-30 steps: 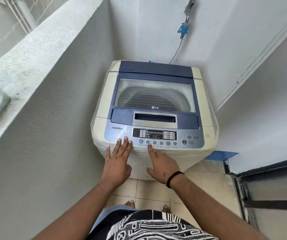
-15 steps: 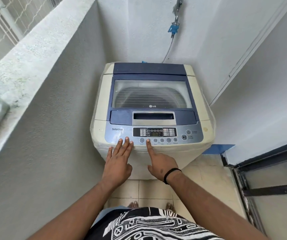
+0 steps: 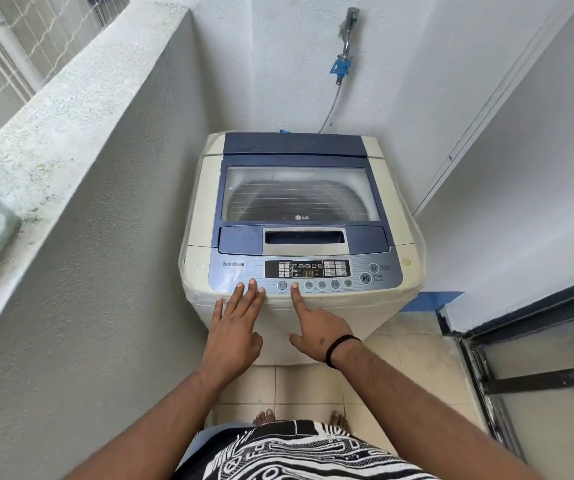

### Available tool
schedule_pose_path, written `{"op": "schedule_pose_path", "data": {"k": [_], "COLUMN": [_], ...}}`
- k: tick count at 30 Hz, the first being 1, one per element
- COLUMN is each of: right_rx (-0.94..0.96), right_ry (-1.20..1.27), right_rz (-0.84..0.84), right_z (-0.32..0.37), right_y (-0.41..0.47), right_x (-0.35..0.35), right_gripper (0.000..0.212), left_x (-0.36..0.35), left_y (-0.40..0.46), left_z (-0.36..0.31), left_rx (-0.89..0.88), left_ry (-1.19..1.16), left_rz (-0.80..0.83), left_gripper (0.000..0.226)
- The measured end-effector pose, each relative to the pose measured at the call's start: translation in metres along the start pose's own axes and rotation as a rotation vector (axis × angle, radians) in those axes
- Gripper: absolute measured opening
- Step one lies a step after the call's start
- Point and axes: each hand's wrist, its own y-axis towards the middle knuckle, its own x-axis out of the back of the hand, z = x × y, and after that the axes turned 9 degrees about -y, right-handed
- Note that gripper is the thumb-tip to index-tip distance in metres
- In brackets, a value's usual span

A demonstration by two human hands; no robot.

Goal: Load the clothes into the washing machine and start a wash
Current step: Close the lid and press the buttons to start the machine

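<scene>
A cream and blue top-loading washing machine (image 3: pixel 206 202) stands in the corner with its clear lid (image 3: pixel 296 195) closed. The drum shows dimly through the lid, and I cannot make out any clothes. The display (image 3: pixel 308 269) on the control panel (image 3: pixel 382 287) is lit with green digits. My right hand (image 3: pixel 316 327) presses its straight index fingertip on the second round button in the row under the display. My left hand (image 3: pixel 235 327) rests flat, fingertips on the panel's front left edge.
A tap with a blue hose fitting (image 3: pixel 342 67) hangs on the back wall above the machine. A rough parapet wall (image 3: pixel 71 109) runs close along the left. A dark sliding door frame (image 3: pixel 479 362) stands at the right. My bare feet are on the tiled floor (image 3: pixel 313 386).
My right index finger has moved forward from the panel's edge onto the button. My left hand has stayed in place. The view has shifted slightly.
</scene>
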Motion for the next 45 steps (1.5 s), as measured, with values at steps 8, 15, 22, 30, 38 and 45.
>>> {"op": "schedule_pose_path", "data": {"k": [8,15,22,30,38,45], "right_rx": [0.011,0.025,-0.001,-0.209,-0.261,-0.247], "right_ry": [0.026,0.023,0.033,0.15,0.106,0.117], "right_rz": [0.008,0.007,-0.029,-0.086,-0.075,-0.08], "right_z": [0.002,-0.001,-0.021,-0.088,-0.126,-0.118], "right_y": [-0.001,-0.001,-0.003,-0.019,-0.026,-0.023], "right_x": [-0.006,-0.006,0.0,-0.004,0.002,-0.002], "right_gripper": [0.107,0.107,0.097,0.094,0.094,0.096], "left_x": [-0.001,-0.001,-0.001,0.004,-0.001,-0.002], "left_y": [0.001,0.001,0.001,0.01,0.007,0.005], "left_z": [0.001,-0.004,-0.012,-0.013,-0.016,-0.017], "left_rx": [0.001,0.026,0.039,0.006,0.029,0.04], "left_ry": [0.0,0.015,0.029,0.043,-0.02,-0.051], "left_rz": [-0.003,-0.001,-0.024,-0.074,-0.069,-0.074], "left_gripper": [0.095,0.093,0.09,0.08,0.086,0.086]}}
